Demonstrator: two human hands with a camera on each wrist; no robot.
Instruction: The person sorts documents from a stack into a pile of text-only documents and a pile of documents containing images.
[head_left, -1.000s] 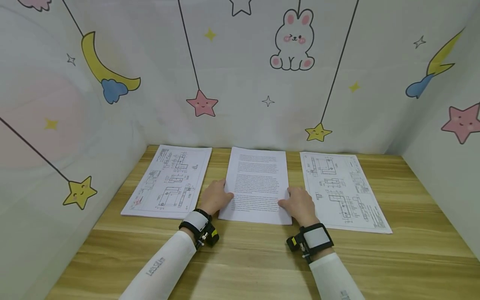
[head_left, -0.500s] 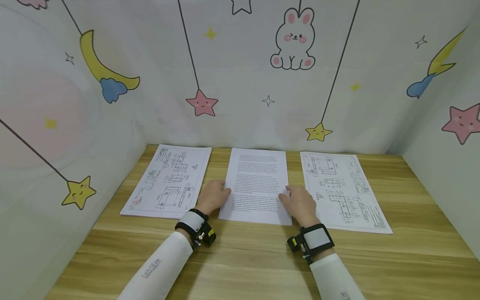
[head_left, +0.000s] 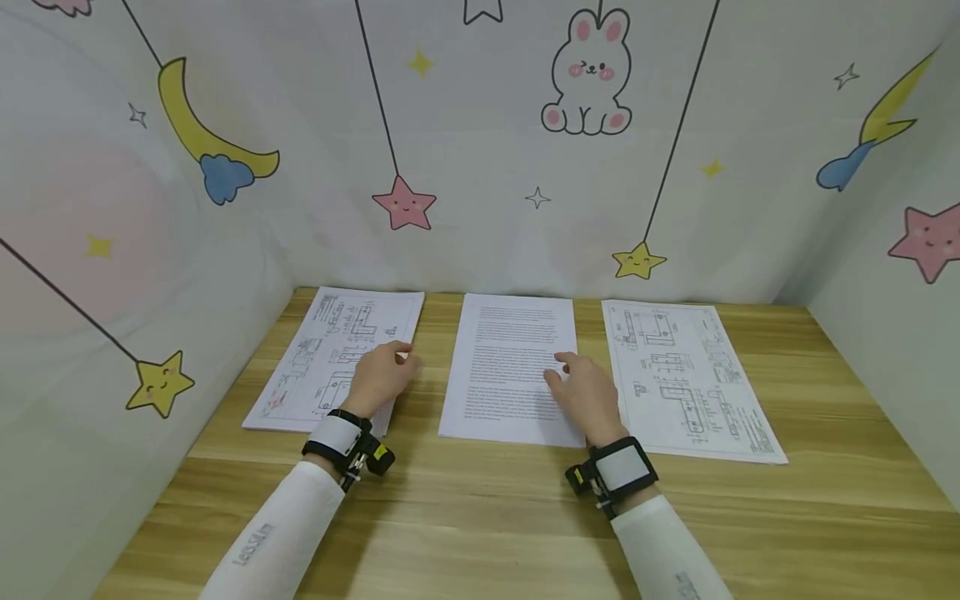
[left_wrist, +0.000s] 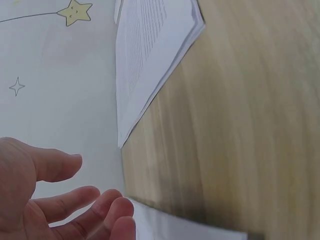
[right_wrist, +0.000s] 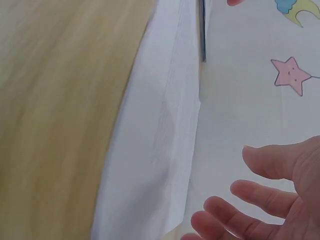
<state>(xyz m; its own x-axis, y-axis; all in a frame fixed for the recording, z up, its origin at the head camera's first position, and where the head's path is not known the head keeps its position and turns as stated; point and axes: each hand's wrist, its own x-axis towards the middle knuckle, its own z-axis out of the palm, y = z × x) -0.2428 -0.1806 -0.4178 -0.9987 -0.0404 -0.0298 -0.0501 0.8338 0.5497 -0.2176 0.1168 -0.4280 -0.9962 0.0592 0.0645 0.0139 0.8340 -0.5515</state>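
Note:
Three stacks of paper lie side by side on the wooden table. The middle stack [head_left: 510, 358] has lines of printed text; the left stack [head_left: 300, 367] and the right stack [head_left: 693, 379] show technical drawings. My left hand [head_left: 378, 379] is over the right edge of the left stack, fingers loosely bent and holding nothing. In the left wrist view its thumb [left_wrist: 57, 165] stands apart from the fingers. My right hand [head_left: 588, 396] is above the right edge of the middle stack [right_wrist: 150, 125], thumb and fingers spread with nothing between them.
A pale cloth wall [head_left: 480, 242] with cartoon prints stands directly behind the table, and more cloth closes both sides. Wood tabletop [head_left: 495, 517] extends in front of the stacks. Each wrist wears a strapped camera, such as the left one [head_left: 378, 458].
My left hand has left the middle stack's left edge and moved left over the left stack. My right hand has let go of the right edge and lifted slightly. The stacks stay in place.

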